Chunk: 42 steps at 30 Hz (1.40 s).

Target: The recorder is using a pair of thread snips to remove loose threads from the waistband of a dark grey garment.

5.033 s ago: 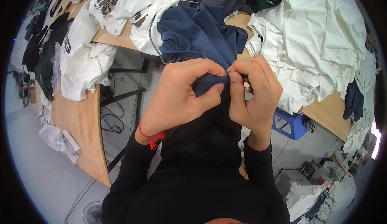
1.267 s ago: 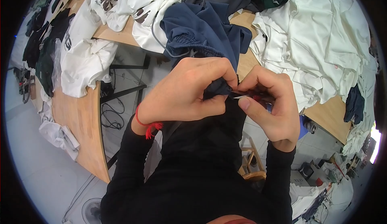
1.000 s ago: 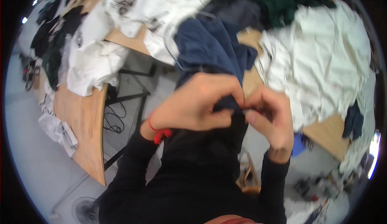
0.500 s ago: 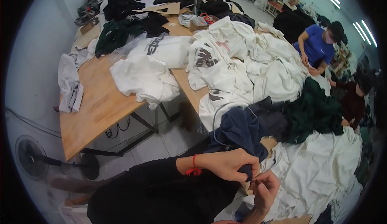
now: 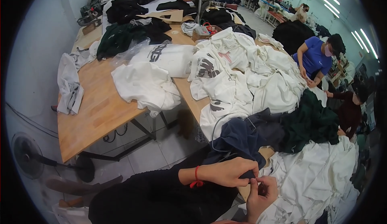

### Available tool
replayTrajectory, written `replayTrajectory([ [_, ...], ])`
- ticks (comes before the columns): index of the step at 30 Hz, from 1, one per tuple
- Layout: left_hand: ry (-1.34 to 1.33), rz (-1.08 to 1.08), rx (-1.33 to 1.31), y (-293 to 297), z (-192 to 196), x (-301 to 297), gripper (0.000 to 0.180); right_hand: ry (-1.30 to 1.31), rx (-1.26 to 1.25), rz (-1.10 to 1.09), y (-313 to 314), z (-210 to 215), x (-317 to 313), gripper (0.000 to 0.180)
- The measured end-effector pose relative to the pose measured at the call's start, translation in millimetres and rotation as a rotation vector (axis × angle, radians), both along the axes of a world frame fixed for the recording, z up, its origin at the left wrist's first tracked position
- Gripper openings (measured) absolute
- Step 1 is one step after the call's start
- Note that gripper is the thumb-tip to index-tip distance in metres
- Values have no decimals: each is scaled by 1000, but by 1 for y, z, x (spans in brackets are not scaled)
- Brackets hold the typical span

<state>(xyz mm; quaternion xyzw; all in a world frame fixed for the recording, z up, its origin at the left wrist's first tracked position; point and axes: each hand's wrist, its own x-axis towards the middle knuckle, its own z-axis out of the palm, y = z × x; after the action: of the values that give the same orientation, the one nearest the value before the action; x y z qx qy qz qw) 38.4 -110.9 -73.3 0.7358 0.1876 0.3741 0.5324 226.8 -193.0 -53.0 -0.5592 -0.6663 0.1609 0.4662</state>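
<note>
My left hand (image 5: 229,172), a red string bracelet (image 5: 196,177) at its wrist, is closed on a small bunched part of a navy garment (image 5: 238,133). The gripped bit of navy cloth (image 5: 248,175) shows between thumb and fingers. Against its edge, the thumb and forefinger of my right hand (image 5: 263,192) pinch together, fingertips meeting those of the left. Whatever else may sit between the right fingertips is too small to make out. Most of the navy garment lies crumpled on the table beyond my hands, with a grey cord (image 5: 213,133) curving over it.
White garments (image 5: 274,75) are heaped beyond, with more white cloth (image 5: 310,179) at the right. A dark green garment (image 5: 310,123) lies between them. A wooden table (image 5: 96,103) stands left, a fan (image 5: 27,155) below it. Co-workers, one in a blue shirt (image 5: 316,56), work at the far right.
My right hand has shifted slightly, its thumb now up against the forefinger at the navy cloth's edge. My left hand keeps its grip. The view has tilted a little.
</note>
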Motion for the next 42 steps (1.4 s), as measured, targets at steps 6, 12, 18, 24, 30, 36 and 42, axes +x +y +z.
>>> replayTrajectory([
  [6, 5, 79, 117, 7, -4, 1, 27, 41, -151, -10, 8, 4, -9, 16],
  [12, 142, 95, -105, 11, 5, -5, 24, 577, -326, -19, 12, -3, 7, 11],
  [18, 77, 4, -288, 10, 3, -1, 19, 434, -238, 17, -8, -8, 12, 23],
  [24, 110, 0, -201, 4, 5, -2, 22, 74, -70, 13, -3, 3, 9, 24],
  [30, 77, 48, 5, 1, 8, 3, 26, -84, 84, -4, -2, 9, 11, 36],
  [36, 109, 145, 155, -6, 12, 6, 31, 74, 3, -65, -12, 0, 7, 37],
  [42, 149, 147, 194, -9, 14, 8, 38, -31, 177, -53, -8, -12, -4, 32],
])
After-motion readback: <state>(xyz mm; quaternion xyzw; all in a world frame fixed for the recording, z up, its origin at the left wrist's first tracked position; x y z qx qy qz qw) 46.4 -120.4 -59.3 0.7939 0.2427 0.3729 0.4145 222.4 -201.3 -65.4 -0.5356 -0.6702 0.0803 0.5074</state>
